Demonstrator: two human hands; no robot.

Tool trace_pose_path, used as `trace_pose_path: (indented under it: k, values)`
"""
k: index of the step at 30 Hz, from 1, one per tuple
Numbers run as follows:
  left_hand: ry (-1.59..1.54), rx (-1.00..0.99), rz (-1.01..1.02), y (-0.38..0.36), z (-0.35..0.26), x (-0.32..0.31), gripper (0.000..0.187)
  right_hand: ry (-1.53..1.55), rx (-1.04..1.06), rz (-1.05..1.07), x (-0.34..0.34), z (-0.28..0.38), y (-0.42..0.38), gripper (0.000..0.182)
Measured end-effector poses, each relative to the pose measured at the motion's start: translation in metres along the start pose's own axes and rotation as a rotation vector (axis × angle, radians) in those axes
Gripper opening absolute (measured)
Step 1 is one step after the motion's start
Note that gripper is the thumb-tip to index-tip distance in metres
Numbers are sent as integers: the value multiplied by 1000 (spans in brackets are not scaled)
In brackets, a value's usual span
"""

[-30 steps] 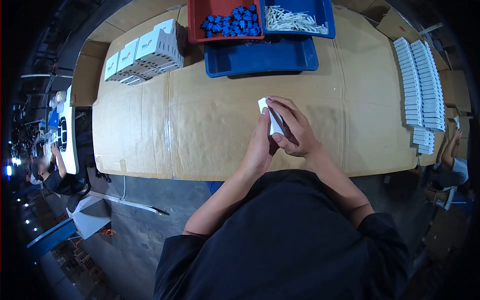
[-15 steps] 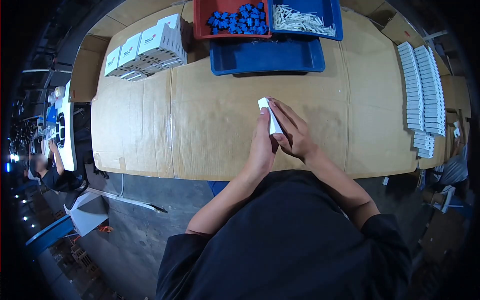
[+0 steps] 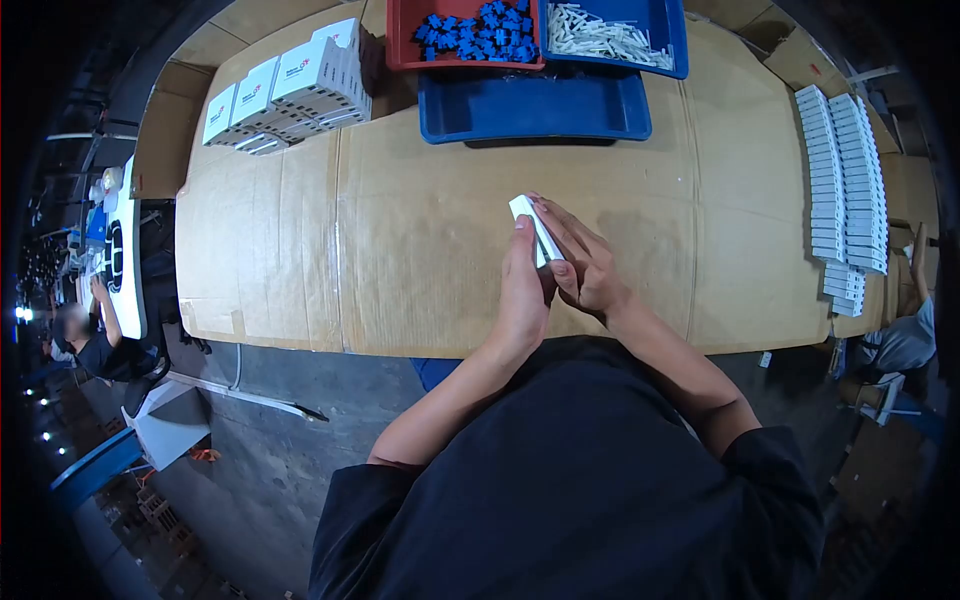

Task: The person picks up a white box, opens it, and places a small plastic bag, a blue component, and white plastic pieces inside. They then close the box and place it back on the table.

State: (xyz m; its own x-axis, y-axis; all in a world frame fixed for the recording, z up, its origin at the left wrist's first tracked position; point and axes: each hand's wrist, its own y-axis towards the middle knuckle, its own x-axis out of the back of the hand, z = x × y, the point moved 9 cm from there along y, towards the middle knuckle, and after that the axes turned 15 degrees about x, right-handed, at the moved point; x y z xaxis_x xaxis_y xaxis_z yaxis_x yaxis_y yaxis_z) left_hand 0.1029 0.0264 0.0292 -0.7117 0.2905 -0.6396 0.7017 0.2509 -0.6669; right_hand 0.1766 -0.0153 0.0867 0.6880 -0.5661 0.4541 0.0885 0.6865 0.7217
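A small white box-like piece [image 3: 538,232] is pressed between my two hands, above the middle of the cardboard-covered table [image 3: 430,270]. My left hand [image 3: 524,290] grips it from the left, its thumb along the near face. From the right, my right hand [image 3: 583,262] closes round it, fingers along the far side and thumb near its lower end. The palms and fingers hide much of the piece.
Blue parts fill a red bin [image 3: 400,45]; white sticks lie in a blue bin [image 3: 679,50]. A blue tray [image 3: 535,106] stands before them. Stacked white boxes [image 3: 300,85] stand left, long white stacks [image 3: 840,190] right. People sit at left [image 3: 100,345] and right [image 3: 905,335].
The view has shifted slightly. The white piece has tilted a little between my hands, and a dark gap now shows along it. More of the person at the right is visible.
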Motion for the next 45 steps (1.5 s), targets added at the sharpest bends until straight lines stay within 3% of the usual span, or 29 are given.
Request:
trace_pose_path:
  k: [5, 8, 11, 14, 17, 26, 30, 38, 41, 45]
  values:
    - [-45, -33, 36, 4, -1, 8, 52, 171, -160, 50, -4, -9, 4, 58]
    - [109, -145, 26, 8, -10, 16, 60, 325, -305, -129, 6, -16, 10, 58]
    - [300, -325, 5, -2, -33, 7, 62, 330, -425, -48, 7, -18, 13, 54]
    - [341, -377, 4, -5, -39, 6, 63, 284, -475, 6, 6, -13, 13, 48]
    - [364, -418, 5, -13, -45, -2, 67, 222, -389, 105, 4, -3, 14, 46]
    - [490, -534, 44, -22, -44, 0, 62, 30, -135, 93, 6, 21, 25, 41]
    - [486, -646, 39, -30, -49, -4, 69, 3, -94, 87, 7, 27, 26, 42]
    - [520, -669, 110, -36, -47, -7, 71, 76, -148, 13, 7, 26, 18, 42]
    - [580, -643, 67, -29, -52, -5, 72, 289, -375, -49, 4, 16, 13, 44]
    - [812, -826, 36, -31, -58, -6, 81, 591, -775, -214, 5, -10, -7, 54]
